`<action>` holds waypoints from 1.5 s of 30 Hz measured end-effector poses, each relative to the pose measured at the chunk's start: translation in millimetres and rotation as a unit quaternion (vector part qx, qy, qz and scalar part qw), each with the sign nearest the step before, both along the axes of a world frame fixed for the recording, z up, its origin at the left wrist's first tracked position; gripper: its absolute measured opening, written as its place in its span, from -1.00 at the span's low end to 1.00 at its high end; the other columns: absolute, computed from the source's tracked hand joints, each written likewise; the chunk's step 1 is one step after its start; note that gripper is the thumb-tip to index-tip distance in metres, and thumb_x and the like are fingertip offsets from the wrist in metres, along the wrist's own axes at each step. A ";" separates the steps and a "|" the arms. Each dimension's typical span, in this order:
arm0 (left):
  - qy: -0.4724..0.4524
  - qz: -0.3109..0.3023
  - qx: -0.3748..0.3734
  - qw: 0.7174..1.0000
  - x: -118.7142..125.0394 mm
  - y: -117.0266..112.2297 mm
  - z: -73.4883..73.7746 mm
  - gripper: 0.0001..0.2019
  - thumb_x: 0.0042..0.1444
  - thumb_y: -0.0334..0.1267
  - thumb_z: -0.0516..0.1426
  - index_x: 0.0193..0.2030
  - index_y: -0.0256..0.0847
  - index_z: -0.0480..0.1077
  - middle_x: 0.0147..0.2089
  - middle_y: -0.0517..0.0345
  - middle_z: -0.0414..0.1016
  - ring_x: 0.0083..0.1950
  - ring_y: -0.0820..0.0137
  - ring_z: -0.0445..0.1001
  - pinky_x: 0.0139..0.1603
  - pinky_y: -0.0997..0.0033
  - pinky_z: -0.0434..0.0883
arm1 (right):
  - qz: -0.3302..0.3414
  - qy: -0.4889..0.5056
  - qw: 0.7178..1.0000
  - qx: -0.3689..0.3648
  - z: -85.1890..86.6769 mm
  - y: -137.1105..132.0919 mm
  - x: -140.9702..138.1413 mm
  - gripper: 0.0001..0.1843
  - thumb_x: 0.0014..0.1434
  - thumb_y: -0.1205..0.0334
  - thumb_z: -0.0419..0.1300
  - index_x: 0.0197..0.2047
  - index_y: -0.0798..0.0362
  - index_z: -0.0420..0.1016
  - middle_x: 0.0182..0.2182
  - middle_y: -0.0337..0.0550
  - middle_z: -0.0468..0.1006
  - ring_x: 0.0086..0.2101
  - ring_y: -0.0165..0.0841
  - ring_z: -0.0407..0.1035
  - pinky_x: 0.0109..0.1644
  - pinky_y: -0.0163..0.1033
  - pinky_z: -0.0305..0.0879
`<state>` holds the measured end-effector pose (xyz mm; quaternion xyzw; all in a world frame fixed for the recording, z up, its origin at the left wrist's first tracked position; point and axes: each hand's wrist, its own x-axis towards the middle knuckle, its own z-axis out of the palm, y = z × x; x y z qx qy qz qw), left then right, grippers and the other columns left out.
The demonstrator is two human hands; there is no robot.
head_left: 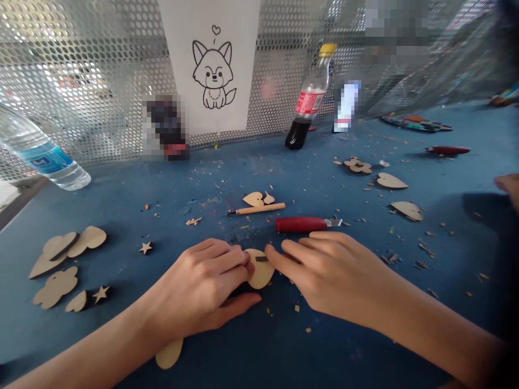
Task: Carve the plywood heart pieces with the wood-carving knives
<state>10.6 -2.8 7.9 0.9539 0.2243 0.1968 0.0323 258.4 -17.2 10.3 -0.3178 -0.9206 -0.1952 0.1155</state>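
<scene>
A small flat wooden cut-out [260, 270] lies on the blue table [251, 346] between my hands. My left hand [203, 289] pinches its left edge, fingers curled over it and thumb stretched along the table below. My right hand [328, 270] presses its fingertips on the cut-out's right edge, next to a small dark slot in the wood. Just beyond my right hand lies a red-handled knife [306, 223]. A thin wooden stick tool [259, 208] lies further back, beside a wooden heart [253, 199].
Wooden cloud, heart and star shapes [67, 265] lie at the left; more cut-outs [389, 181] lie at the right. A water bottle [42, 156], a cola bottle [310, 100] and a fox drawing [213, 70] stand by the perforated back wall. Another person's fingers [508, 186] show at the right edge.
</scene>
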 end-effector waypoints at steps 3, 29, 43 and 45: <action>-0.013 0.051 -0.015 0.998 6.7 -1.2 -2.5 -0.76 0.32 -0.10 0.15 -0.28 -0.24 0.38 -0.27 0.12 0.48 -0.25 0.29 0.50 -0.20 0.20 0.51 | -0.003 0.015 1.000 0.003 -6.0 1.3 1.3 -0.69 0.15 0.44 0.16 -0.03 0.14 0.55 -0.39 -0.19 0.62 -0.52 -0.31 0.47 -0.41 -0.16 0.11; -0.016 0.035 -0.127 0.991 6.4 16.8 -7.9 -0.71 0.27 -0.05 0.22 -0.04 -0.22 0.47 -0.18 0.12 0.46 -0.17 0.33 0.39 -0.06 0.26 0.39 | 0.009 -0.001 1.000 -0.003 0.3 6.4 -11.7 -0.75 0.16 0.53 0.06 -0.25 0.04 0.48 -0.43 -0.22 0.59 -0.50 -0.28 0.42 -0.37 -0.14 0.05; -0.036 0.044 -0.124 0.991 6.7 18.3 -12.7 -0.64 0.24 0.00 0.23 -0.01 -0.24 0.42 -0.20 0.12 0.43 -0.17 0.29 0.38 -0.08 0.25 0.37 | -0.007 0.022 1.000 0.006 -1.5 3.2 -9.3 -0.77 0.18 0.50 0.08 -0.29 0.04 0.52 -0.52 -0.26 0.51 -0.55 -0.36 0.33 -0.37 -0.18 0.04; -0.036 0.032 -0.121 0.991 6.5 18.7 -13.6 -0.66 0.26 -0.01 0.21 -0.02 -0.25 0.43 -0.21 0.12 0.41 -0.17 0.29 0.35 -0.08 0.25 0.35 | -0.002 0.025 1.000 0.008 -2.8 5.4 -8.1 -0.78 0.20 0.48 0.09 -0.30 0.04 0.52 -0.55 -0.27 0.47 -0.55 -0.35 0.31 -0.37 -0.18 0.04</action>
